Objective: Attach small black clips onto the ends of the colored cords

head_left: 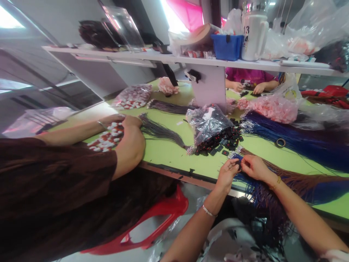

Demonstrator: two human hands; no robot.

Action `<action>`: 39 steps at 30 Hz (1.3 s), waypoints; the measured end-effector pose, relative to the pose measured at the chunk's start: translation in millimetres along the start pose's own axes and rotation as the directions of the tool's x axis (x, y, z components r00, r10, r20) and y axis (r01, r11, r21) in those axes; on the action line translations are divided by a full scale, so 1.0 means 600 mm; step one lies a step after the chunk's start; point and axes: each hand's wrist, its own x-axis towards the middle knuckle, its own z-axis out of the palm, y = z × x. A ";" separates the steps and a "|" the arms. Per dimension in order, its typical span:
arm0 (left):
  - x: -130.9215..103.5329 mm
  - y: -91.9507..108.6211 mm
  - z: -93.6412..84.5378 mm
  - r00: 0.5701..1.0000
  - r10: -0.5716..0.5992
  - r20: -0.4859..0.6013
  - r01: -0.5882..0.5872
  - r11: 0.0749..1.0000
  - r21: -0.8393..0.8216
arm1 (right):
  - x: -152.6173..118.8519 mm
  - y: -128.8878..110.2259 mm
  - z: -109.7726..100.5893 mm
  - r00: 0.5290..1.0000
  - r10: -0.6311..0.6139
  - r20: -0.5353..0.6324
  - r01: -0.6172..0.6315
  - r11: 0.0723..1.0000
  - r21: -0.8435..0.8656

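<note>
At the table's front edge my left hand (228, 175) and my right hand (253, 167) nearly touch. Between their fingertips is a small black connector (238, 166), pinched by my left hand. My right hand's fingers are closed at the same connector, by the ends of the blue wires (247, 179). Brown wires (286, 174) fan out to the right behind my right hand. Just behind my hands lies a pile of black connectors (220, 142), spilling from a clear plastic bag (211, 122).
A co-worker's arms (132, 145) reach over red and white pieces (109, 137) at left. A red chair (163, 218) stands below. A shelf (163, 57) crosses above the table (160, 151). Another person's hands (259, 88) work across it. Dark blue wires (305, 142) lie at right.
</note>
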 end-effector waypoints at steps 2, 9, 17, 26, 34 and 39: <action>0.001 0.001 0.000 0.999 -0.032 -0.003 0.032 0.999 -0.029 | 0.000 0.002 -0.002 0.999 0.001 0.032 -0.002 0.999 0.043; 0.004 0.003 0.003 1.000 0.001 0.003 -0.002 0.998 0.058 | 0.001 0.016 0.012 0.998 0.054 0.038 -0.060 0.985 0.161; -0.106 0.015 0.059 0.677 0.446 0.585 -0.735 0.358 0.576 | 0.019 0.013 -0.057 0.980 0.141 0.143 -0.184 0.917 0.354; -0.115 -0.005 0.062 0.266 0.193 0.945 -0.959 -0.048 0.280 | 0.007 -0.027 0.029 0.948 0.232 0.216 -0.201 0.967 -0.156; 0.026 0.126 -0.122 0.684 0.699 0.207 -0.296 0.006 0.955 | 0.004 -0.011 0.040 0.963 0.180 0.199 -0.144 0.973 -0.181; 0.061 0.128 -0.159 0.781 0.594 0.191 -0.260 0.032 0.965 | 0.002 -0.008 0.042 0.975 0.143 0.169 -0.119 0.983 -0.143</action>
